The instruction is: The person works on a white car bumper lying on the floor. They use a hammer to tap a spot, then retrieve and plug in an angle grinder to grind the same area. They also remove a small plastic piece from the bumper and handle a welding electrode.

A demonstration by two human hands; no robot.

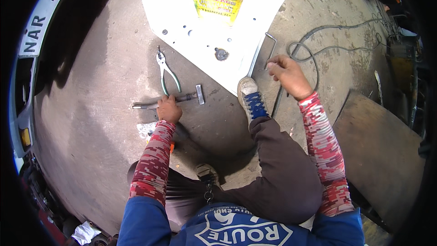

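Note:
My left hand (169,109) is closed over the handle of a hammer (200,94), which lies crosswise on the floor with its metal head to the right. Just beyond it are pliers (162,68) with green-edged handles, jaws pointing away from me. My right hand (290,78) is raised on the right, fingers curled into a pinch. Its fingertips overlap the end of a thin bent metal rod (275,45); whether they grip it is unclear. A white metal panel (205,41) with several holes lies ahead, and my shoe (251,95) rests at its near corner.
On the panel stands an open yellow rectangular can (218,7). A black cable (314,59) loops over the floor at right, beyond a brown flat board (382,132). Crumpled foil (145,130) lies beside my left wrist. A vehicle's bumper (25,77) curves along the left.

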